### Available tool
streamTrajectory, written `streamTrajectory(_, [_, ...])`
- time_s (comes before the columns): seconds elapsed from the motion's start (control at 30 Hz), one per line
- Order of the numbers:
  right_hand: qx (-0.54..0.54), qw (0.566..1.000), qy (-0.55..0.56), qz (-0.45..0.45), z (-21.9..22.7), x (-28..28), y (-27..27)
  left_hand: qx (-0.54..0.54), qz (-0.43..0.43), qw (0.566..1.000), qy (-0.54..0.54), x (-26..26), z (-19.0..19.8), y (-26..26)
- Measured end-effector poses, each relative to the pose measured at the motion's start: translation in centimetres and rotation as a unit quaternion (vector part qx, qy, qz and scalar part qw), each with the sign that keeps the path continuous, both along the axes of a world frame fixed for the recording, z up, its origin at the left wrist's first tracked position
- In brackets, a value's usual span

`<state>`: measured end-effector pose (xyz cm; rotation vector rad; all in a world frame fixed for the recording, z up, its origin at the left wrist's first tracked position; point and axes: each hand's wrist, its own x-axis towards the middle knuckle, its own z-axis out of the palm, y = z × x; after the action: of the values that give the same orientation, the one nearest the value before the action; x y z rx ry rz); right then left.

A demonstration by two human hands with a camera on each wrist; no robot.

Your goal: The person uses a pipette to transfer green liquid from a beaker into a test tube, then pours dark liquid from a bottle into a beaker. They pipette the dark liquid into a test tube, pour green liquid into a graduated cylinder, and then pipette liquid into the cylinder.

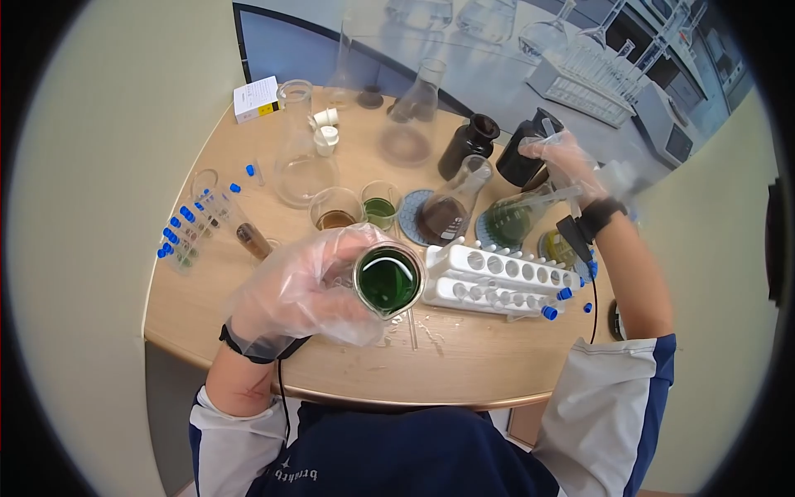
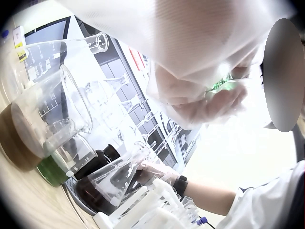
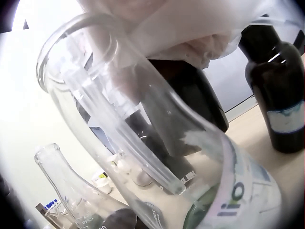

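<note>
In the head view my gloved left hand (image 1: 306,282) grips a glass beaker (image 1: 387,283) of dark green liquid, raised over the front of the table. The left wrist view shows the curled fingers, with a little green glass between them. At the back right, my gloved right hand (image 1: 567,161) grips the upper part of a dark brown bottle (image 1: 520,153). A thin clear rod (image 1: 547,127) sticks up by the bottle's mouth. Close under that hand, a conical flask (image 1: 509,219) of green liquid leans across the right wrist view, with a clear tube inside its neck (image 3: 119,129).
A white test tube rack (image 1: 497,277) stands front right of centre. Nearby are a flask of dark liquid (image 1: 447,211), another dark bottle (image 1: 469,147) and beakers of brown (image 1: 336,217) and green liquid (image 1: 380,207). Blue-capped tubes (image 1: 184,236) sit at the left; small droplets (image 1: 426,331) wet the front.
</note>
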<state>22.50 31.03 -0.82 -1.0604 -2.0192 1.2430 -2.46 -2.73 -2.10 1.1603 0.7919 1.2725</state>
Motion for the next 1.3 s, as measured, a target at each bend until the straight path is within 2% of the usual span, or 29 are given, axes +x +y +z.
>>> streamTrajectory(0.07, [-0.004, 1.000, -0.005, 0.007, -0.2, 0.1, -0.3, -0.004, 0.000, 1.000, -0.009, -0.1, -0.1, 0.0])
streamTrajectory(0.17, [-0.035, 0.995, -0.093, 0.019, -0.8, -0.2, 1.4, -0.005, 0.006, 1.000, -0.027, -0.2, -0.4, 0.1])
streamTrajectory(0.27, [-0.058, 0.998, 0.015, -0.019, -1.1, -0.4, -1.0, -0.007, 0.006, 0.999, -0.038, -0.2, -0.4, 0.2])
streamTrajectory(0.37, [-0.095, 0.990, 0.101, -0.018, -3.1, -0.3, 0.0, 0.020, 0.001, 1.000, -0.006, -0.3, -0.2, 0.3])
streamTrajectory(0.47, [-0.116, 0.987, 0.112, -0.002, -3.2, -0.4, -0.6, -0.016, 0.002, 0.999, -0.028, -0.2, -0.3, 0.3])
streamTrajectory(0.67, [-0.062, 0.998, 0.022, -0.005, -3.6, -0.4, 0.0, -0.002, 0.003, 1.000, -0.015, -0.1, -0.3, 0.6])
streamTrajectory(0.8, [0.025, 0.998, -0.045, -0.029, -3.0, -1.3, -1.4, -0.017, -0.003, 1.000, -0.023, -0.1, -0.4, 0.7])
streamTrajectory(1.03, [-0.008, 1.000, 0.001, -0.020, -4.1, -0.9, -1.8, 0.003, -0.002, 1.000, -0.021, 0.1, -0.8, 0.9])
streamTrajectory(1.17, [-0.028, 0.999, 0.017, -0.014, -4.4, -0.6, -2.0, -0.003, 0.008, 1.000, 0.018, 0.0, -0.2, 0.6])
streamTrajectory(1.27, [-0.050, 0.998, 0.029, 0.020, -4.4, -0.1, -1.8, -0.015, -0.011, 0.998, -0.053, 0.1, -1.0, 0.8])
streamTrajectory(1.3, [-0.057, 0.998, 0.031, 0.025, -4.3, 0.1, -1.6, -0.022, -0.011, 0.999, -0.038, 0.0, -1.0, 0.9])
